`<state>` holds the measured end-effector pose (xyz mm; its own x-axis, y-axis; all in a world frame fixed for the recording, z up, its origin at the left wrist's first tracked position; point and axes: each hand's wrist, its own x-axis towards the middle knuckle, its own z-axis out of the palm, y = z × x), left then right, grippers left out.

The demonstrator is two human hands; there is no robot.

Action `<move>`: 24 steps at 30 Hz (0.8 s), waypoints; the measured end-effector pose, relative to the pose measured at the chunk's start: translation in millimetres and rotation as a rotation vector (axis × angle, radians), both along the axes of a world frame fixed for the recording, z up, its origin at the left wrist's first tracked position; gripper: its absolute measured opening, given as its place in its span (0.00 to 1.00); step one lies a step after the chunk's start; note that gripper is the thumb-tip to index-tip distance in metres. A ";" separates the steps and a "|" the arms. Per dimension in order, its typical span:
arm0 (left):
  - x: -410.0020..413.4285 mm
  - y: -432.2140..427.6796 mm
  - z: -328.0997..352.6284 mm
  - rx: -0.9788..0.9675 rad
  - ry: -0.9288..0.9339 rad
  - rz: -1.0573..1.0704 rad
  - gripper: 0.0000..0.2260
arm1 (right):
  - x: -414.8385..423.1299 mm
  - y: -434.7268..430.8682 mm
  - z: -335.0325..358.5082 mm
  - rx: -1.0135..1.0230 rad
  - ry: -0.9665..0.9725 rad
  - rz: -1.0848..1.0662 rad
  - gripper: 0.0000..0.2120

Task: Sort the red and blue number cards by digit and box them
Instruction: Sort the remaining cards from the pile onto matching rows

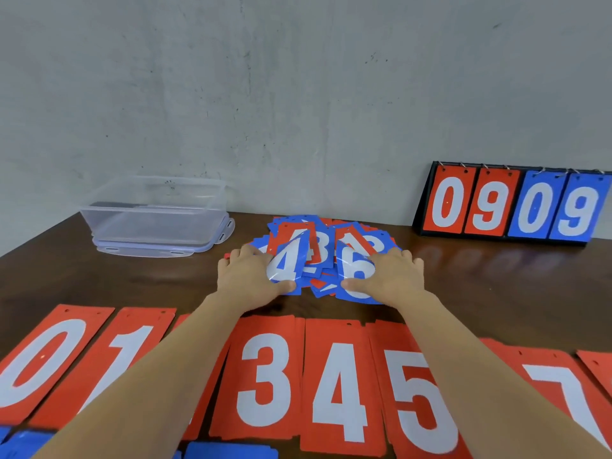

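Head view. Dark brown wooden table (496, 293) meets the grey wall along its far edge.

Centre: loose pile of red and blue number cards (319, 240), with a hand on each side.
- Left hand (248, 276): fingers near straight, spread on the pile's left flank. Thumb at the near edge of the blue "4" card (284, 265). Pressing, not wrapped round it.
- Right hand (395, 276): same pose on the right flank, thumb on the near part of the blue "6" card (356, 271).

A bare strip of table separates the pile from the row of red digit cards (334, 376) along the lower edge.

Upper left: clear plastic box (152, 223) stands on its lid (145, 251). A dark shape shows through it; cannot tell whether it is inside or behind.

Upper right: black flip scoreboard (510, 207) reads 0909.
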<state>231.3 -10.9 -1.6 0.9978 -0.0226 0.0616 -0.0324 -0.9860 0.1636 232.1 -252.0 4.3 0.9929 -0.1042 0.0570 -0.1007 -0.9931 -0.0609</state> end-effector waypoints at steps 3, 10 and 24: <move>-5.4 -7.2 4.1 -0.099 -0.025 0.045 0.33 | -7.3 5.0 -0.3 0.178 0.023 -0.065 0.37; -21.8 -10.5 13.8 -0.651 -0.143 0.100 0.21 | -25.1 -5.1 5.9 0.918 -0.202 -0.242 0.21; -114.7 -28.4 56.1 -0.971 -0.201 0.213 0.14 | -116.4 -39.1 48.8 1.232 -0.312 -0.166 0.15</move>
